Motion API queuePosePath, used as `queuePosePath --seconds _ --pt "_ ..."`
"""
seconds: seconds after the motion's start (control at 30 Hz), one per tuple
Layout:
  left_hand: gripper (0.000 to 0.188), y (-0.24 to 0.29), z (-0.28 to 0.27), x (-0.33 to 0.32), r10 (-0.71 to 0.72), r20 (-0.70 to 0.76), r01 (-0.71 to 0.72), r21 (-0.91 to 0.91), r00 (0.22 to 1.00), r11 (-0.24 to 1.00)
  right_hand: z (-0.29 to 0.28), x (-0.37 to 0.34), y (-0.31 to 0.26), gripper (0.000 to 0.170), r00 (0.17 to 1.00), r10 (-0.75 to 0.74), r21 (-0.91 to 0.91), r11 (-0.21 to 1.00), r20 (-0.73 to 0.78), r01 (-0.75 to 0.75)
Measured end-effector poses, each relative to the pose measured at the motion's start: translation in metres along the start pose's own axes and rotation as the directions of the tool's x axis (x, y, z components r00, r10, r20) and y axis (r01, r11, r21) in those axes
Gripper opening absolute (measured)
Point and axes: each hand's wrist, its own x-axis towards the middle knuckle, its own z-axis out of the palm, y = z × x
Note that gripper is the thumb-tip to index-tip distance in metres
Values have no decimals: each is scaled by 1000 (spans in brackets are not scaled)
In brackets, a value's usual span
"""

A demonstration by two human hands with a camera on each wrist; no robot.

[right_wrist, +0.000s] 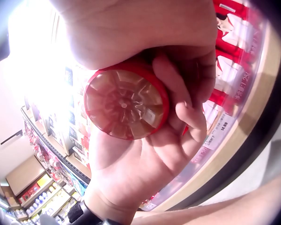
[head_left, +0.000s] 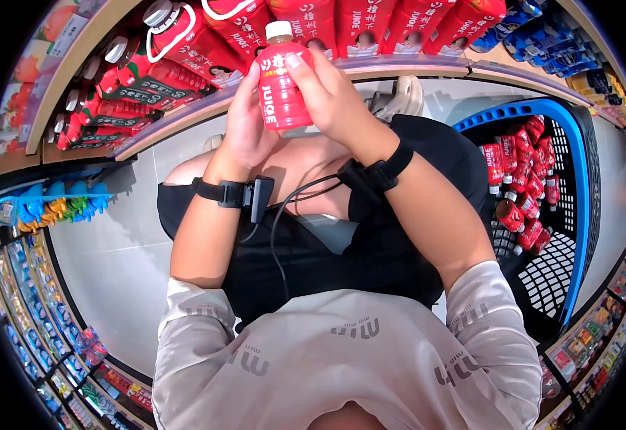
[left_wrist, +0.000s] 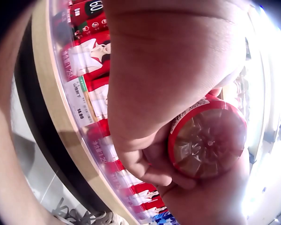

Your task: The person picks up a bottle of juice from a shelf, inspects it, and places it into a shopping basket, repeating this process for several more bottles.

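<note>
A small red juice bottle (head_left: 284, 89) with a white cap stands upright between both hands in the head view, its label towards the person. The left hand (head_left: 247, 129) holds its left side. On the other side, the right hand (head_left: 331, 100) grips it, the thumb across the front of the label. From below, the left wrist view shows the clear ribbed base of the bottle (left_wrist: 210, 143) with fingers of the left hand (left_wrist: 173, 79) curled beside it. The same base (right_wrist: 125, 105) appears in the right wrist view, with curled fingers around the bottle.
A blue-rimmed basket (head_left: 584, 179) with several small red bottles (head_left: 521, 168) stands on the floor at the right. Large red bottles (head_left: 363, 29) line the shelf in front, above a shelf edge (head_left: 392, 66). Blue packs (head_left: 553, 43) lie farther right. Other stocked shelves (head_left: 26, 287) stand at left.
</note>
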Motion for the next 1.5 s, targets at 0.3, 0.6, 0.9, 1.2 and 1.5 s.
queuePosePath --seconds 0.3,0.6,0.9,1.2,1.5 --pt "57 -2 -7 2 -6 -10 7 61 1000 998 -1 -2 1 45 1000 -1 32 999 7 1" --pt "49 0 -2 2 7 5 -8 18 1000 1000 1 1 -1 49 995 98 58 993 19 -99" --pt "48 -1 -2 2 12 2 -12 33 1000 999 1 -1 2 50 999 44 17 999 8 -44" --pt "48 -1 0 1 -3 -29 5 74 1000 997 1 -1 3 50 998 57 47 997 10 -57" --pt "49 -1 -5 1 -16 9 16 54 1000 998 1 -1 1 50 997 75 43 996 14 -76"
